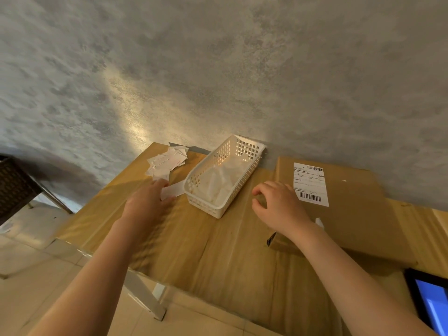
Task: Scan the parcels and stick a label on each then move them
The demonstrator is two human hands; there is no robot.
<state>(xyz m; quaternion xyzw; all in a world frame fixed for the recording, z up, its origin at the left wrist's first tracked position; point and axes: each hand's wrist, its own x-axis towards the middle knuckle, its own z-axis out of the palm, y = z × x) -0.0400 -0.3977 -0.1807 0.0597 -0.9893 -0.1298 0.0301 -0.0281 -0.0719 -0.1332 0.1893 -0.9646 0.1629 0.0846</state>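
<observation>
Head view: left hand (148,202) fingers (162,184) pinching blank label (173,191) off tabletop (218,251), loose pile (167,161) sitting just beyond. Right hand (278,207) fingers curling, holding nothing, hovering at parcel (351,214) edge. Parcel already wearing barcode slip (310,184); sticking, moving probably still pending.

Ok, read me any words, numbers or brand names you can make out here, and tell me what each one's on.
None can be read.
White shipping label on the flat brown cardboard parcel: barcodes and print, too small.
Loose white paper slips: no legible print.
Black tablet: blue screen, no legible text.
</observation>
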